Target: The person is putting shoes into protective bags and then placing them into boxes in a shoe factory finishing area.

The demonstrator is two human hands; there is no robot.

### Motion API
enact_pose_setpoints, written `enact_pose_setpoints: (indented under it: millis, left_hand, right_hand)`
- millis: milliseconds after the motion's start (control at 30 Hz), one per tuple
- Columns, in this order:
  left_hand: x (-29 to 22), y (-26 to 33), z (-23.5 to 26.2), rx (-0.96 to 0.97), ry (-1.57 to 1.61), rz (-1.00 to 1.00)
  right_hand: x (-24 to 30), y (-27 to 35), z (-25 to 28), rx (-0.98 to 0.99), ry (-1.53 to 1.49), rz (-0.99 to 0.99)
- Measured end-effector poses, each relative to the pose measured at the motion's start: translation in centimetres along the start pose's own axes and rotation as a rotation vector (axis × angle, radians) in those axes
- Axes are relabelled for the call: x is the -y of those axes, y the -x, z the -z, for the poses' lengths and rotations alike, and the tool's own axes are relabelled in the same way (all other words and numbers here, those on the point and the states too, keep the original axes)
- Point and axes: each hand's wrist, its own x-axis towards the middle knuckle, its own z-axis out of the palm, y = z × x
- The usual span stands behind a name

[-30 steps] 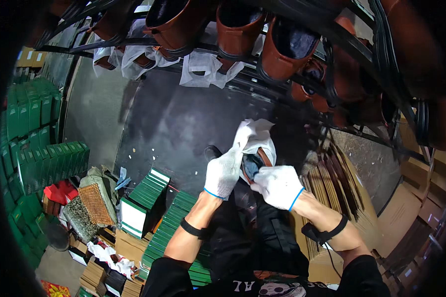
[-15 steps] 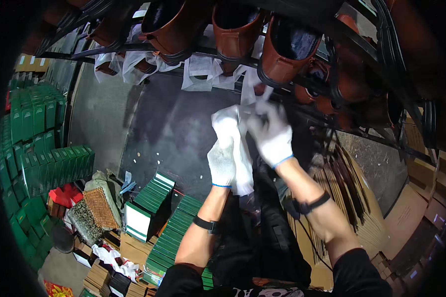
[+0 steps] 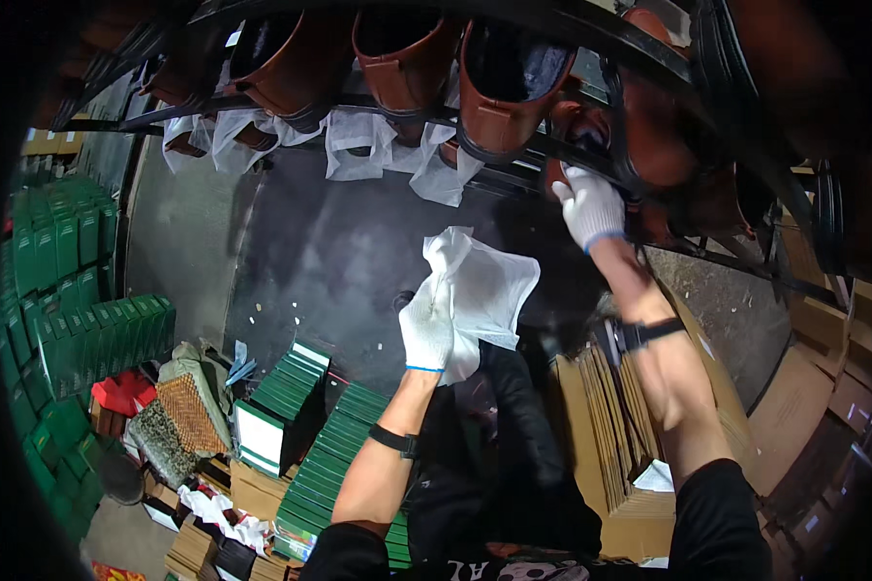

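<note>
My left hand (image 3: 428, 324), in a white glove, holds a white cloth bag (image 3: 482, 286) in front of me. My right hand (image 3: 588, 205), also gloved, reaches up to the rack (image 3: 562, 145) and touches a brown boot (image 3: 649, 165) hanging there. Several brown boots (image 3: 499, 87) hang top-down along the black rack bars, some with white bags (image 3: 354, 145) over their lower ends.
Stacks of green boxes (image 3: 320, 455) lie below, with more green boxes (image 3: 58, 290) at the left. Flat cardboard sheets (image 3: 610, 426) stand at the right. A dark floor mat (image 3: 329, 261) lies under the rack.
Both hands were together on the white bag. My right hand has since let go and moved up right to the boots, while my left hand stays lower with the bag.
</note>
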Motion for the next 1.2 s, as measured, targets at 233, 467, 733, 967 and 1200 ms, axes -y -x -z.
enact_pose_setpoints:
  millis: [233, 467, 733, 967, 1200]
  left_hand:
    - [7.4, -0.2, 1.7, -0.181, -0.101, -0.303]
    - [2.0, 1.9, 1.2, 0.103, -0.089, -0.306]
    - [-2.6, 1.8, 1.7, 0.263, -0.470, -0.650]
    - [-3.4, 4.1, 2.4, 0.280, -0.462, -0.319]
    - [-0.6, 5.4, 3.0, 0.107, -0.435, -0.600]
  right_hand:
    - [7.7, 19.5, 17.3, 0.203, -1.055, -0.518]
    - [8.6, 18.8, 10.2, 0.269, -0.507, 0.611]
    - [9.4, 16.9, 10.8, 0.524, -0.321, 0.608]
    - [10.6, 17.8, 8.7, 0.339, -0.310, 0.419]
    - [11.2, 17.4, 4.7, -0.157, -0.788, -0.272]
